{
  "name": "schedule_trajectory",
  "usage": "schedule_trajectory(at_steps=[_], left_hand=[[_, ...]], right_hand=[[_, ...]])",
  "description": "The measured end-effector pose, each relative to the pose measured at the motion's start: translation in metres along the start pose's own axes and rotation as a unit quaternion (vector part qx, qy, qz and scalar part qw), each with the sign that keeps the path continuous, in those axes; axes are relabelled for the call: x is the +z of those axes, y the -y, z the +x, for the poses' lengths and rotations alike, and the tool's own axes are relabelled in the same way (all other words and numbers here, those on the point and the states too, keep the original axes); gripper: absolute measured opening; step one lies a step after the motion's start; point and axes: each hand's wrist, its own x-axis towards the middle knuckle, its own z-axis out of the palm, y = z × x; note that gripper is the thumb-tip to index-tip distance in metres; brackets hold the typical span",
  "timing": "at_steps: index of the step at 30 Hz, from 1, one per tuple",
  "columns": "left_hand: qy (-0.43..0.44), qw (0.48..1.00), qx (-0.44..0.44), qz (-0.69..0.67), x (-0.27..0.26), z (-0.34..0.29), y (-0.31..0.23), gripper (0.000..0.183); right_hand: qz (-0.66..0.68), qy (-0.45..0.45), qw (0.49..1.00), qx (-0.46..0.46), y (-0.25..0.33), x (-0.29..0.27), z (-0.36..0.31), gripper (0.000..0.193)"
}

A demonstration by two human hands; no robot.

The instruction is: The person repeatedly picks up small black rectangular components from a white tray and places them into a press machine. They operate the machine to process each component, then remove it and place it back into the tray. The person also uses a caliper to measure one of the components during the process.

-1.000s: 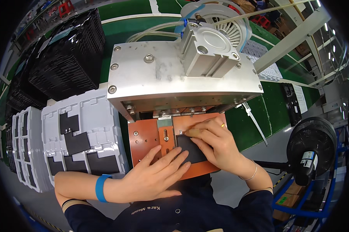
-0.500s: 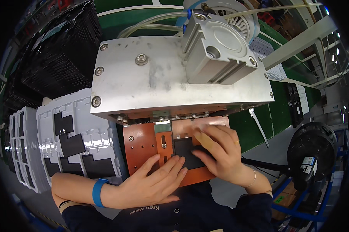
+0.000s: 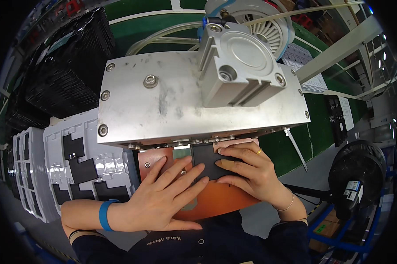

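Black sheet [image 3: 203, 155], between both hands [image 3: 159, 196] [image 3: 258, 170], touching both

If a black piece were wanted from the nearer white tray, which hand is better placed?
Probably the left hand: the white tray lies on that side, near that forearm. Both are at another black piece, but the right hand is farther.

The person's left hand [image 3: 161, 198] and right hand [image 3: 255, 171] touch a dark sheet [image 3: 203, 157] on an orange plate [image 3: 227, 198] at a metal press [image 3: 163, 108].
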Motion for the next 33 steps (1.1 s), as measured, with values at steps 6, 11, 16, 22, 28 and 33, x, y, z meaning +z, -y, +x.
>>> schedule_trajectory(at_steps=[6,11,16,22,28,33], left_hand=[[0.008,1.0,-0.008,0.006,0.0013,0.0006,0.0,0.082],[0.003,1.0,-0.012,-0.007,0.0027,0.0001,-0.0004,0.08],[0.005,1.0,-0.007,-0.008,0.0021,0.0008,0.0013,0.079],[0.005,1.0,-0.01,-0.019,0.0035,-0.0004,0.0018,0.079],[0.01,1.0,-0.009,-0.012,0.0043,-0.0017,0.0021,0.08],[0.017,1.0,-0.006,0.006,0.0034,-0.0023,0.0023,0.08]], right_hand=[[0.012,0.013,1.0,-0.001,-0.0012,-0.0016,0.0015,0.035],[0.018,0.022,1.0,0.007,-0.0009,-0.0022,0.0028,0.035],[0.033,0.029,0.999,0.012,-0.0035,-0.0028,0.0012,0.034],[0.05,0.035,0.998,0.009,-0.0071,-0.0032,-0.0001,0.034],[0.067,0.02,0.998,0.003,-0.0051,-0.0042,0.0061,0.035],[0.071,0.048,0.995,0.05,-0.0019,-0.0079,0.0059,0.041]])
